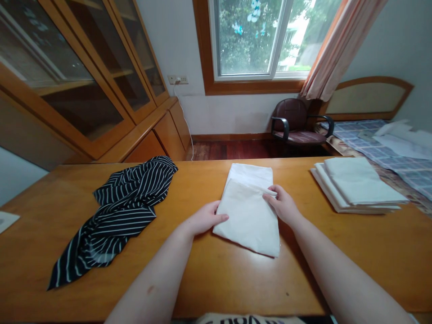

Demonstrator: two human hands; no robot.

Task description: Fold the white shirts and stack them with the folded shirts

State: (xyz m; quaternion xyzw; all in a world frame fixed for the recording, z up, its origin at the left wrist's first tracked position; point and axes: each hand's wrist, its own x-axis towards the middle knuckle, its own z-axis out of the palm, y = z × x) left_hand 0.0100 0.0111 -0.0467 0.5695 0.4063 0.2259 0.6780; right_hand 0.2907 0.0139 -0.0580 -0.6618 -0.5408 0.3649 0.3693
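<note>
A folded white cloth (248, 213) lies in the middle of the wooden table (209, 279). My left hand (204, 219) rests at its left edge, fingers together and pressed flat against the cloth's side. My right hand (283, 204) is at the cloth's right edge and pinches the folded-over top layer between thumb and fingers. Both forearms reach in from the bottom of the view.
A crumpled black cloth with white stripes (118, 211) lies on the table's left. A stack of folded white cloths (357, 184) sits at the right. Behind the table are a dark office chair (297, 123), a bed (388, 148), wooden glass-door cabinets (84, 81) and a window.
</note>
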